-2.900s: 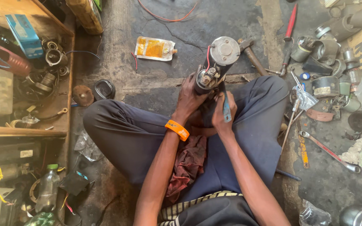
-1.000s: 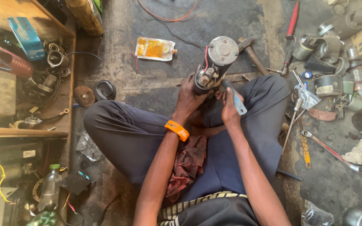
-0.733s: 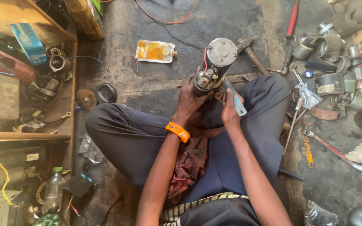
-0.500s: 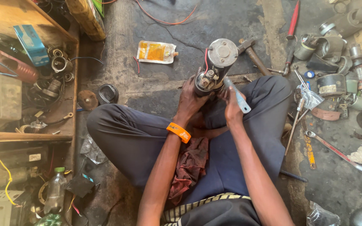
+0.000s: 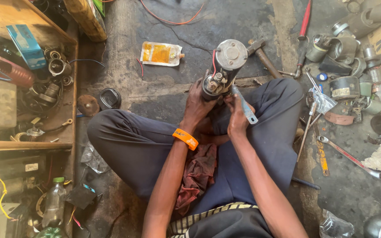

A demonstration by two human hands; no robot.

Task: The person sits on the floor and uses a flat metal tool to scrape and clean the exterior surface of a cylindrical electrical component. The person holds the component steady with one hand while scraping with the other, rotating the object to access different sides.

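- Dark red rag (image 5: 198, 174): crumpled in the seated person's lap, between the crossed legs in dark blue trousers.
- Left hand (image 5: 198, 107): orange wristband (image 5: 185, 139) at the wrist; fingers clasped around the lower body of the starter motor.
- Right hand (image 5: 237, 120): clenched on a grey-handled tool (image 5: 244, 105), whose upper end meets the motor's terminal end.
- Starter motor (image 5: 222, 69): cylindrical, grey metal, held tilted above the knees over the floor, round end cap pointing away; a red wire runs along its side.
- Clear plastic bottle with green cap (image 5: 54, 202): standing at lower left beside dark boxes and a yellow wire.
- Long spanner (image 5: 350, 156): flat on the floor to the right, near a pale rag.
- Wooden shelf (image 5: 62, 110), left: open compartment holding round metal parts, coils, a grey block, a blue carton (image 5: 24, 41) and a reddish tool.
- Yellow sachet (image 5: 161, 53): lying flat on the concrete floor beyond the motor.
- Hammer (image 5: 263, 57): on the floor just beside the motor's far end.
- Motor housings and metal cylinders (image 5: 343, 44): heaped at upper right, a red-handled tool (image 5: 304, 22) beside them.
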